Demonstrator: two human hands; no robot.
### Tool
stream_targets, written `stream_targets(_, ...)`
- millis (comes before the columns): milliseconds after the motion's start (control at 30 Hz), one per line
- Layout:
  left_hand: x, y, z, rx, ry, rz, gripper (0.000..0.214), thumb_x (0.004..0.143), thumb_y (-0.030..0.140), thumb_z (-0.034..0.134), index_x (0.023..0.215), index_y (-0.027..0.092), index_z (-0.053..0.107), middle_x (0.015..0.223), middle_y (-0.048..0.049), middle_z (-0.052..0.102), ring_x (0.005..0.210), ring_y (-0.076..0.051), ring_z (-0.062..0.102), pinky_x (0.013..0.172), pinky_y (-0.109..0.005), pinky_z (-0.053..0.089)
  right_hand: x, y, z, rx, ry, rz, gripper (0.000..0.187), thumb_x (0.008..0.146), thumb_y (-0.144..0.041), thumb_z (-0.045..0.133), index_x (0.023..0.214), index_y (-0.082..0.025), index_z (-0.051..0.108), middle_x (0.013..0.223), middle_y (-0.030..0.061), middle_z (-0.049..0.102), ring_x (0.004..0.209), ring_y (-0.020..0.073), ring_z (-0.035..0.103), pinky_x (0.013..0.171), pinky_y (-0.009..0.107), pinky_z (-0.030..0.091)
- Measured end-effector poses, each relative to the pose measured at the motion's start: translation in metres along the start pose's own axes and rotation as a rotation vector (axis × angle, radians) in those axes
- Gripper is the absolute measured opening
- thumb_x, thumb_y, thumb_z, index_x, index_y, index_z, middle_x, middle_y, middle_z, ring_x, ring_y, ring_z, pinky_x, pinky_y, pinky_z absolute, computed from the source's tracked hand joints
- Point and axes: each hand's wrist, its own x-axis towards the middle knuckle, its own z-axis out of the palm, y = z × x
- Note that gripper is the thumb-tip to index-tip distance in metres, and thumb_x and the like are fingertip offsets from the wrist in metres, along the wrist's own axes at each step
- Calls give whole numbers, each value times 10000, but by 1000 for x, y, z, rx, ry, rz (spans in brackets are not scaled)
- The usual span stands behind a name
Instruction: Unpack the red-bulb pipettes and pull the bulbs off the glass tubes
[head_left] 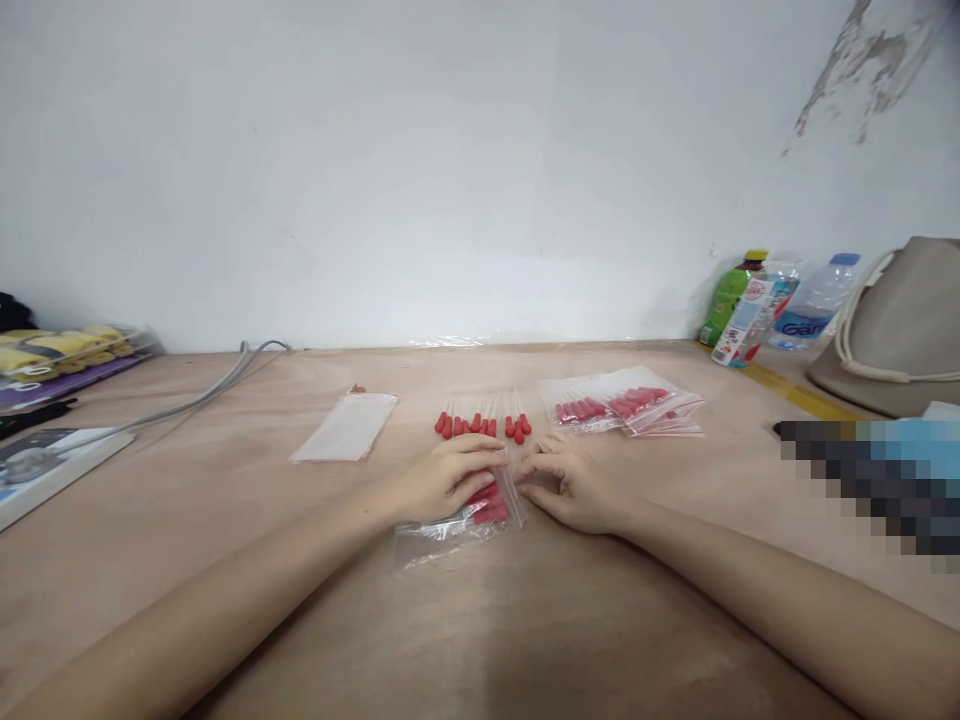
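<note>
My left hand lies on a clear plastic bag that holds several red-tipped droppers, its fingers closed over the bag's top edge. My right hand pinches the same bag's right corner with curled fingers. Just beyond both hands, a row of loose red-tipped droppers lies on the wooden table. A pile of filled bags sits to the right of the row. Left of the row lies a stack of empty clear bags.
A grey cable runs along the left back. Yellow items in a tray and a book lie at far left. Bottles and a beige bag stand at the back right by the white wall.
</note>
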Motion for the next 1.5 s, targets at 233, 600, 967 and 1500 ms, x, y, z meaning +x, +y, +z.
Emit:
stream_targets(233,15,-8,10,47,28,135,250,878,168,421,1021,177,626,1110,-80,586,1019,-158,545,891,-286,454,0,4,5,-161,100,-138,66,791,-223,566,763,-219,626,764,22,586,767,146,490,722,307,332)
stream_targets(600,11,-14,20,92,168,238,240,890,159,388,859,144,625,897,-71,650,828,-134,598,749,-239,483,4,4,4,-325,90,-330,131,807,-196,517,699,-209,591,718,-4,590,717,135,432,682,305,278)
stream_targets(967,13,-7,12,224,-37,247,255,913,143,311,868,143,563,899,-65,607,864,-151,551,779,-271,457,11,0,5,-452,54,-469,238,863,-153,401,720,-221,579,682,1,565,723,142,424,718,317,284)
stream_targets(1500,8,-10,-6,191,22,265,286,920,137,284,901,141,570,1007,-83,610,969,-145,549,839,-260,457,13,3,-1,-363,-125,-491,250,879,-105,329,825,-191,558,933,29,608,967,152,465,823,324,320)
